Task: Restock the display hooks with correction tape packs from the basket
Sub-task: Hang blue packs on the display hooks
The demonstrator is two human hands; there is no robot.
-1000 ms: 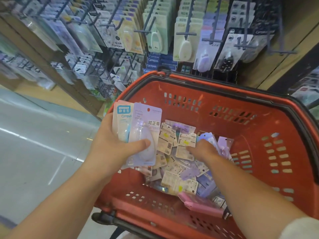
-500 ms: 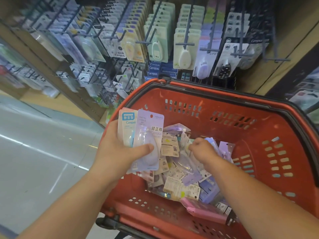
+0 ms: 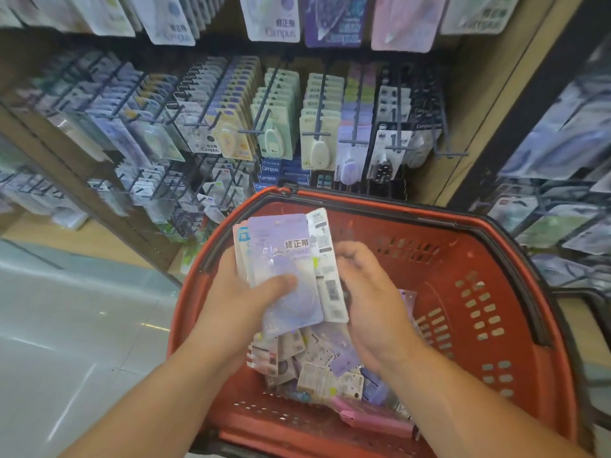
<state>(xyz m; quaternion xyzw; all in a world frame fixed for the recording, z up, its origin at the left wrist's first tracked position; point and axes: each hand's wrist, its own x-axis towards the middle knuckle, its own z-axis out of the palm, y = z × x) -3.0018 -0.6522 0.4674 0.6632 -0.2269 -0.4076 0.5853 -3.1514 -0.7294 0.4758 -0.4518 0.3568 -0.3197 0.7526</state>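
Observation:
A red basket (image 3: 469, 328) stands below the display hooks (image 3: 317, 123), and loose correction tape packs (image 3: 317, 365) lie in its bottom. My left hand (image 3: 238, 302) grips a small stack of packs (image 3: 284, 272) above the basket, thumb across the front purple pack. My right hand (image 3: 367, 292) holds a further pack (image 3: 327, 269), back side showing, against the right edge of that stack. The hooks carry rows of green, cream, purple and black-carded packs straight ahead.
A wooden shelf upright (image 3: 489, 104) borders the hook panel on the right, with more hanging stock (image 3: 555, 150) beyond it. A pink item (image 3: 373, 418) lies at the basket's near edge. Grey tiled floor (image 3: 72, 342) stretches to the left.
My right hand has lifted a pack out of the basket pile and brought it up beside the stack in my left hand. The view has tilted upward toward the hooks.

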